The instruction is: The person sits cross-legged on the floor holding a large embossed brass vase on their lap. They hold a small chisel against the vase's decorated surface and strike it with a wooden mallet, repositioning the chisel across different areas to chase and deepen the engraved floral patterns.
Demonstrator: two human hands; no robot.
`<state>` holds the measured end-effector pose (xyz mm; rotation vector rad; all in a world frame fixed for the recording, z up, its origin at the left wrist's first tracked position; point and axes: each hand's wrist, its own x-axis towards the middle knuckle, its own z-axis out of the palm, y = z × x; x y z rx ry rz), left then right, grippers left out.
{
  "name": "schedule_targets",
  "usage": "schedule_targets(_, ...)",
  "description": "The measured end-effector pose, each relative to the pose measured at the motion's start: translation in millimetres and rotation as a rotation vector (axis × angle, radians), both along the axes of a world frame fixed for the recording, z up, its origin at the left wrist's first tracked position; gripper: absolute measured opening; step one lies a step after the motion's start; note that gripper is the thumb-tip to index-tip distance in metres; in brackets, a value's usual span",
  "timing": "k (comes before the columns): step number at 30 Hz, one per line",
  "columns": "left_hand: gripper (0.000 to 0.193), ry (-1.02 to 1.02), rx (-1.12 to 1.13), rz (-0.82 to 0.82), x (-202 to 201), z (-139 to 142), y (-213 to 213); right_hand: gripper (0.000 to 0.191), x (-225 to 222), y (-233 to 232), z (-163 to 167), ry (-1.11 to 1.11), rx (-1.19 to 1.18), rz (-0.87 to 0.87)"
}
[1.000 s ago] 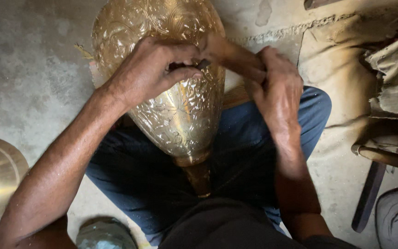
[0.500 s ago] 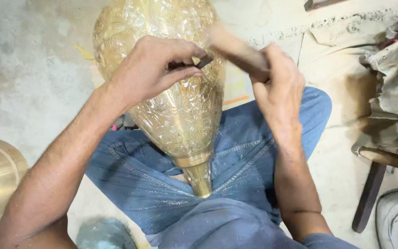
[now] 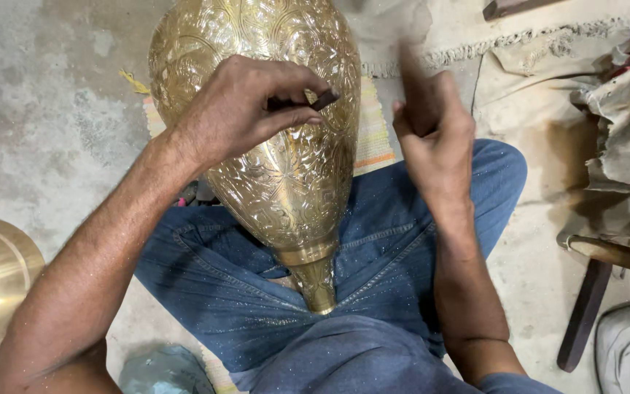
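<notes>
Head view: left grip point(image 3: 246, 109) pinches chisel point(image 3: 308, 102) on brass vase point(image 3: 286, 182); right grip point(image 3: 435, 138) blurred, cannot tell

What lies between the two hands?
In the head view, the engraved brass vase fills the gap between the left hand and right hand.

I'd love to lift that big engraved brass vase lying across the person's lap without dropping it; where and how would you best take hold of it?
Probably the narrow neck of the engraved brass vase, gripped from the lap end, with the other hand under the wide belly. The neck is slim enough to close a hand round; the belly is broad and rounded, so it would likely slip from a one-hand grip.
</notes>
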<state>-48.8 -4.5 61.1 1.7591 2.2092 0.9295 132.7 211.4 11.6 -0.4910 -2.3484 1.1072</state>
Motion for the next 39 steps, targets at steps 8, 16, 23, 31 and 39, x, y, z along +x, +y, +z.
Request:
schedule_targets(8,0.033,0.031,0.032,-0.014,-2,1,-3,0.025,1,6,-5,0.010,0.226,0.114)
schedule_targets(16,0.032,-0.011,-0.023,0.044,-4,-10,-2,0.027,-5,1,1,0.080,0.190,0.116)
schedule_targets(23,0.030,0.039,-0.004,0.036,-4,-8,-5,0.022,-5,4,4,-0.078,0.372,0.064)
schedule_targets(31,0.028,0.018,-0.018,0.023,-6,-4,-3,0.030,-2,3,-3,-0.029,0.450,0.106)
schedule_targets(39,0.032,0.004,0.026,0.005,-2,-5,-7,0.025,-2,4,-10,0.050,0.402,0.065)
